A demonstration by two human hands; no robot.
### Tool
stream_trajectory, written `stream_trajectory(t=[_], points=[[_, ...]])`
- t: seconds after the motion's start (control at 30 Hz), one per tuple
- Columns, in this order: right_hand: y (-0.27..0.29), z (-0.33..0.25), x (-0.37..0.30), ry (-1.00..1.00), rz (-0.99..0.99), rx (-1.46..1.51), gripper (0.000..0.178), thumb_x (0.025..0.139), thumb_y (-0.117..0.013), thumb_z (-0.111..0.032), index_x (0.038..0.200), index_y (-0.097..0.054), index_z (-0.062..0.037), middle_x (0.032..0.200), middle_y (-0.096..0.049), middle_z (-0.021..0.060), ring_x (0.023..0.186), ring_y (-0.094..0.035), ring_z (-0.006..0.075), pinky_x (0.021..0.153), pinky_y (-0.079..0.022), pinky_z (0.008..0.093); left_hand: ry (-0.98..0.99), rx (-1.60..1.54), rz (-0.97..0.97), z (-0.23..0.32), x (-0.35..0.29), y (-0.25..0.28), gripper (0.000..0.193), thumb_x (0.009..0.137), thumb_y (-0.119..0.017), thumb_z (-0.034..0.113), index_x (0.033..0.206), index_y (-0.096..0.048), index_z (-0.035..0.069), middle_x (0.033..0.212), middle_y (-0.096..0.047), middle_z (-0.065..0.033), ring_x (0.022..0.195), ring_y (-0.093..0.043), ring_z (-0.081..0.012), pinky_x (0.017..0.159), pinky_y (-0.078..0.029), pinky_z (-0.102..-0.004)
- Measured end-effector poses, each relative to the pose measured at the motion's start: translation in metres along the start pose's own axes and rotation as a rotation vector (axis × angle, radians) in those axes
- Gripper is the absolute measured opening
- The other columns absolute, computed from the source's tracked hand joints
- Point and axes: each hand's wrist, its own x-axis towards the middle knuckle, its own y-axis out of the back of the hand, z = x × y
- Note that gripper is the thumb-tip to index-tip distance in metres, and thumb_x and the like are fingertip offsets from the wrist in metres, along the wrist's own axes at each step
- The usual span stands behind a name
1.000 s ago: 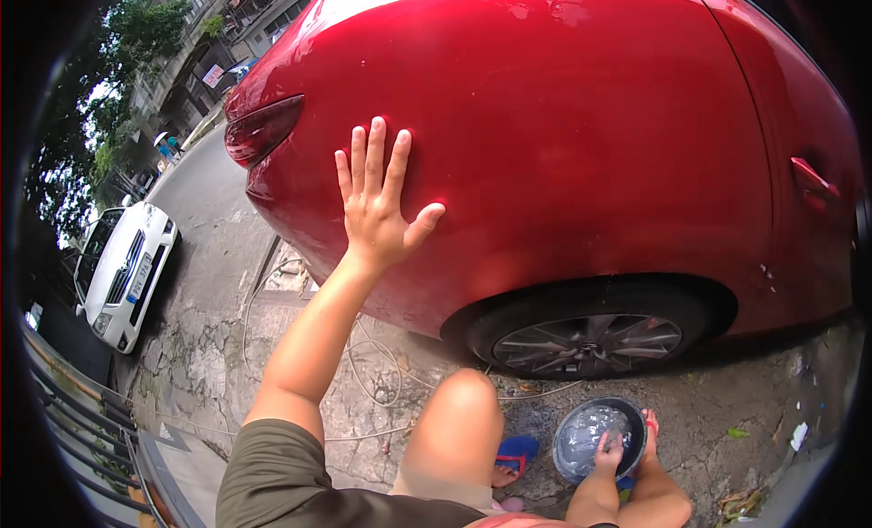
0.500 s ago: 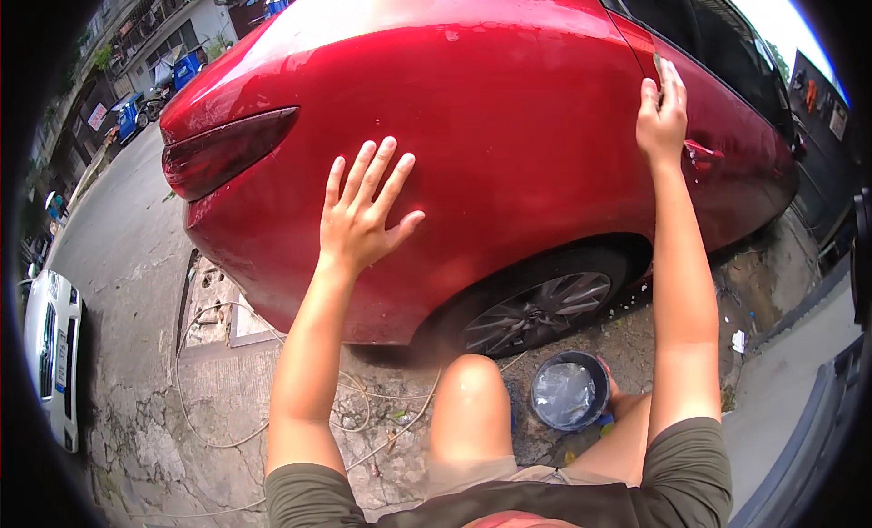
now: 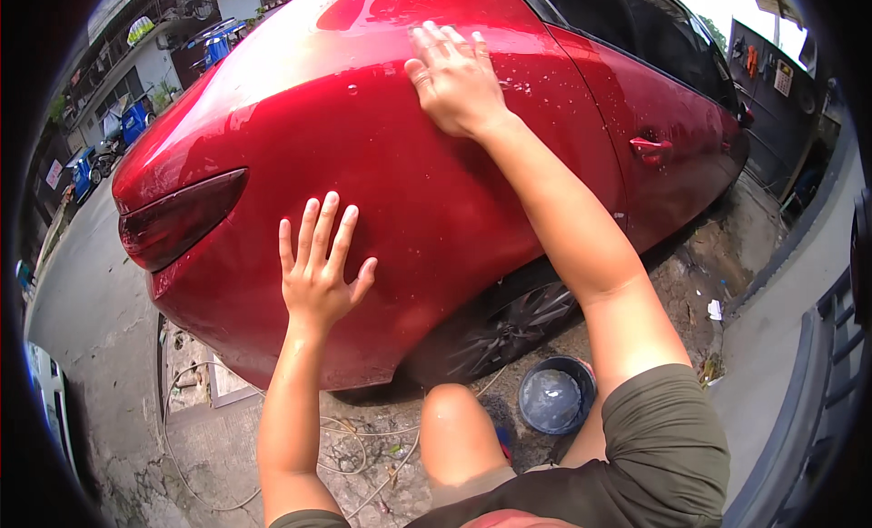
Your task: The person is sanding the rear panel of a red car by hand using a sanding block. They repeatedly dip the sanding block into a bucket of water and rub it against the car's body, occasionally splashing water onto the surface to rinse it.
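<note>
A wet red car fills the middle of the view, its rear corner and dark tail light toward the left. My left hand rests flat on the rear side panel, fingers spread and nothing in its grasp. Higher up, my right hand lies palm down on the curved panel below the rear window, its fingers stretched out. Anything under that palm is hidden. Water drops speckle the paint around it and along the door. Below the panel sits the rear wheel, partly covered by the wheel arch.
A dark bucket with cloudy liquid stands by my knee, near the wheel. A thin hose loops over the cracked pavement. On the right are a grey wall and dark metal bars. A white car shows at the far left.
My right hand has moved left from near the door's rear edge to the upper rear panel. My left hand stays flat on the car; the whole view has shifted somewhat.
</note>
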Motion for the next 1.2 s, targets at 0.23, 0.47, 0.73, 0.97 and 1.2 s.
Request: stream_trajectory(t=[0.23, 0.47, 0.73, 0.97, 1.2], points=[[0.001, 0.043, -0.002, -0.073, -0.001, 0.021, 0.102, 0.097, -0.03, -0.082, 0.165, -0.026, -0.0062, 0.172, -0.026, 0.0148, 0.16, -0.02, 0.0297, 0.129, -0.006, 0.0586, 0.0, -0.001, 0.023, 0.001, 0.0, -0.005, 0.074, 0.087, -0.071, 0.038, 0.155, -0.05, 0.015, 0.165, -0.043, -0.012, 0.155, -0.036, -0.0321, 0.129, -0.015, -0.055], [0.007, 0.05, -0.009, -0.027, -0.072, 0.019, 0.111, 0.092, -0.025, -0.089, 0.166, -0.023, -0.0064, 0.173, -0.022, 0.0169, 0.161, -0.015, 0.0321, 0.129, -0.002, 0.0597, -0.007, 0.031, 0.007, -0.001, -0.001, -0.002, 0.072, 0.089, -0.069, 0.039, 0.154, -0.051, 0.014, 0.164, -0.043, -0.0135, 0.155, -0.036, -0.0333, 0.128, -0.015, -0.0565], [0.006, 0.011, -0.02, 0.115, -0.048, -0.021, 0.108, 0.095, -0.024, -0.087, 0.164, -0.026, -0.004, 0.171, -0.027, 0.0149, 0.16, -0.022, 0.0299, 0.129, -0.001, 0.0615, -0.013, 0.046, 0.002, -0.006, -0.005, 0.003, 0.071, 0.089, -0.068, 0.04, 0.153, -0.052, 0.012, 0.163, -0.043, -0.0144, 0.154, -0.036, -0.0343, 0.128, -0.015, -0.0572], [0.024, 0.02, 0.005, -0.041, -0.08, -0.028, 0.114, 0.093, -0.018, -0.089, 0.164, -0.023, -0.0002, 0.172, -0.024, 0.0176, 0.161, -0.018, 0.0307, 0.129, -0.001, 0.0588, -0.001, 0.022, 0.012, 0.001, 0.001, -0.003, 0.072, 0.089, -0.069, 0.04, 0.153, -0.052, 0.012, 0.163, -0.044, -0.0145, 0.154, -0.036, -0.0345, 0.128, -0.016, -0.057], [0.019, 0.042, 0.006, -0.201, -0.067, 0.016, 0.118, 0.092, -0.015, -0.091, 0.162, -0.027, 0.0027, 0.171, -0.026, 0.0206, 0.161, -0.015, 0.0317, 0.131, -0.003, 0.0526, 0.002, 0.033, 0.011, 0.006, 0.005, -0.003, 0.072, 0.087, -0.071, 0.04, 0.151, -0.054, 0.014, 0.162, -0.045, -0.013, 0.154, -0.037, -0.0335, 0.128, -0.017, -0.0564]])
